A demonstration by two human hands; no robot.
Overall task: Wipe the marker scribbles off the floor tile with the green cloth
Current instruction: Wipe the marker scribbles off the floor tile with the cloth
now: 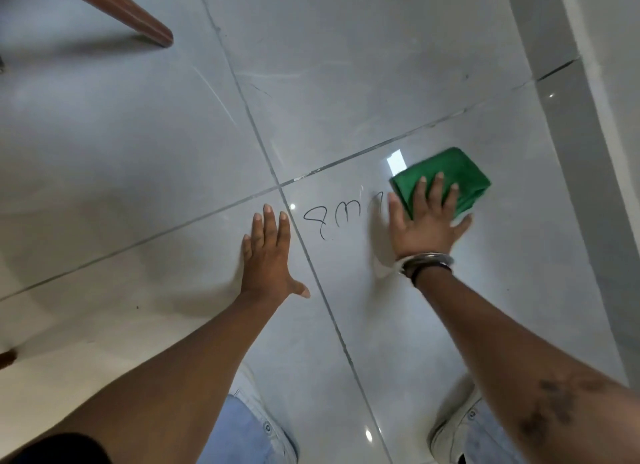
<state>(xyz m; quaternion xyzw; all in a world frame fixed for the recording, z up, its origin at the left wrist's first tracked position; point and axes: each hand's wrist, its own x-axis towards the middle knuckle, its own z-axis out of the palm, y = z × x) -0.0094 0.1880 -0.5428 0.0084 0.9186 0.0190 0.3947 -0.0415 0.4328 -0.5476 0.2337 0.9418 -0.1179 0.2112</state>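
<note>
Fingers spread and flat, the left hand (268, 255) presses bare tile (381, 325) left of a grout line (311, 273). Black scribbles (341, 217) lie just beyond it. Further right, the right hand (424, 221), fingers splayed, pins the folded green cloth (450, 172) flat against the tile.

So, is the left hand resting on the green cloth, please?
No, the left hand lies flat on bare tile; the right hand presses the green cloth.
</note>
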